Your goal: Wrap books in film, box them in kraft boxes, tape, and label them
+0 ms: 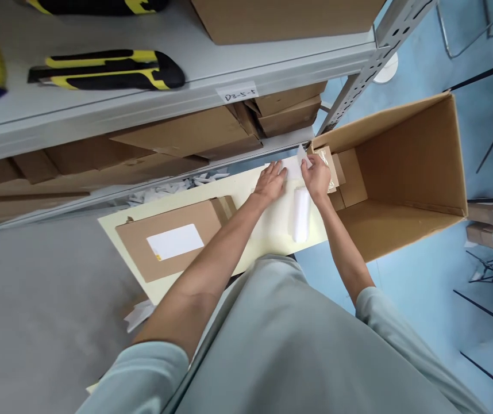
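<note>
My left hand (271, 183) lies with its fingers extended over a white sheet (291, 168) on the pale yellow board (246, 172). My right hand (316, 177) pinches the raised corner of a thin white sheet (302, 154), close to the left fingers. Whether this corner belongs to the sheet under my left hand, I cannot tell. Just below my right hand, a white roll-shaped bundle (301, 215) lies on the board. Left of my hands is a flat cardboard box (137, 238) with a white label (175, 241).
A large open cardboard box (410, 152) stands at the board's right end. Above the board runs a grey metal shelf (212, 57) with a yellow-and-black utility knife (108, 70) and its upright post (358, 86). Brown boxes (177, 132) fill the level below. White scraps (160, 192) lie behind the board.
</note>
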`<state>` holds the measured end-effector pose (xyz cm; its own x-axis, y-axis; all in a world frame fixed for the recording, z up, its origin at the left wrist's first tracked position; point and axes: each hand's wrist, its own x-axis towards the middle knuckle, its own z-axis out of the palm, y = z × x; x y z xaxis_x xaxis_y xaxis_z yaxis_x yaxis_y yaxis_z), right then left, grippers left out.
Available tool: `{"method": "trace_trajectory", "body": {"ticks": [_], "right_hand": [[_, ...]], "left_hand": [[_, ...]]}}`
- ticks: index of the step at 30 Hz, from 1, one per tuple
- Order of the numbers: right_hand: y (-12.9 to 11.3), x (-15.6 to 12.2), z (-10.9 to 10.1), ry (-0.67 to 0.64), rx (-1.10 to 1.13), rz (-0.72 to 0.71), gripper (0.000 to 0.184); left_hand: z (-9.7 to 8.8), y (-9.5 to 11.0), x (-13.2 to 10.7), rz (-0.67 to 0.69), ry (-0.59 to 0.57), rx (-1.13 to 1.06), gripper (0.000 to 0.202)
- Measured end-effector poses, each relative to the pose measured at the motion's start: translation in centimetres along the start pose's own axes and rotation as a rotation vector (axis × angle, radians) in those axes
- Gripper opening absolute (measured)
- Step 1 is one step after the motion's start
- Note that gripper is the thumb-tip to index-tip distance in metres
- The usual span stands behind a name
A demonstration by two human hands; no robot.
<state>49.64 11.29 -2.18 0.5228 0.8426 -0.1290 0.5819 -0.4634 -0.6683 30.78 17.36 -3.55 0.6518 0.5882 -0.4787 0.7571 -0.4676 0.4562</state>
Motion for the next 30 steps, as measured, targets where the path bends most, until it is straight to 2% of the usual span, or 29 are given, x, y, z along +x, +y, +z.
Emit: {"method": "trace_trajectory", "body": {"ticks": [4, 7, 12, 19, 25, 30], "right_hand": [[0.6, 0.3, -1.6, 0.000, -0.086, 0.057, 0.040], [1.0, 0.1, -2.5, -0.011, -0.170, 0.085, 0.042], [1.8, 0.5, -3.5, -0.064, -0.207, 0.065, 0.045], [1.9, 1.2, -4.2, -0.060, -0.141, 0.163, 0.032], [2.4, 1.7, -3.2, -0.007, -0.072, 0.123, 0.045], [3.3, 1.7, -2.3, -0.012, -0.095, 0.140, 0.045]], "left_hand": [[0.5, 0.2, 3.2, 0.090, -0.009, -0.010, 0.074], [1.6, 0.3, 4.5, 0.110, 0.011, -0.051, 0.067], [2.8, 0.7, 4.3, 0.092, 0.033, -0.025, 0.063], [2.6, 1.0, 4.2, 0.089, -0.014, -0.009, 0.072], [2.7, 1.3, 4.2, 0.106, -0.031, -0.017, 0.077], [2.7, 1.9, 4.6, 0.061, -0.055, -0.047, 0.077]]}}
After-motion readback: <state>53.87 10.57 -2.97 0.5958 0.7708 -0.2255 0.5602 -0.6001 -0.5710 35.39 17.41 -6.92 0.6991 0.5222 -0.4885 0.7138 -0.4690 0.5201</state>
